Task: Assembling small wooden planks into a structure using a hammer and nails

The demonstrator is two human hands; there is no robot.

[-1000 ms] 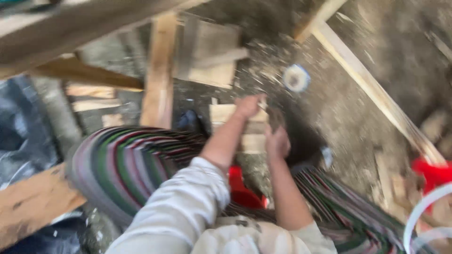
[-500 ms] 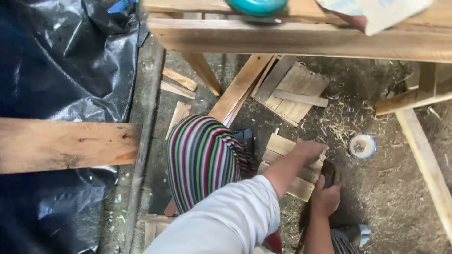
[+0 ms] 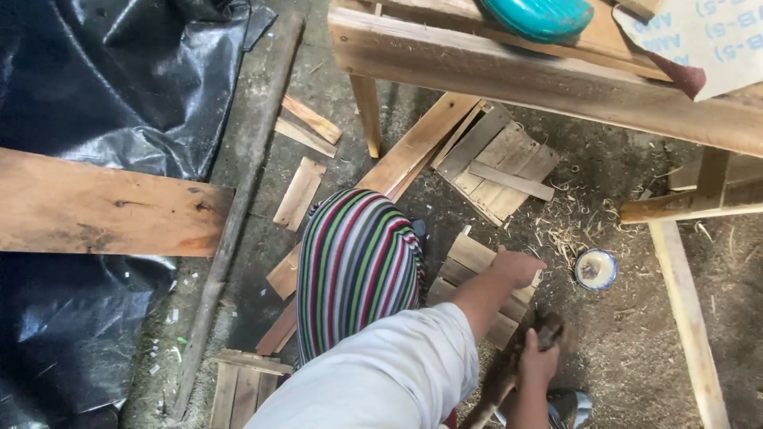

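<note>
Swinging down from 0.5 s ago, the view now centres the small slatted panel (image 3: pixel 477 278) at lower middle, left hand (image 3: pixel 517 267) fisted, pinning it as before. Right hand (image 3: pixel 540 361), just below, has closed around a dark tool (image 3: pixel 509 373); work continues.

The right hand (image 3: pixel 539 359) has dropped from the slat panel (image 3: pixel 475 274) (left one (image 3: pixel 517 266) remains).

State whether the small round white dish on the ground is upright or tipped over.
Upright. The small round white dish sits flat on the dirt floor, its rim facing up and its brownish inside visible from above.
</note>
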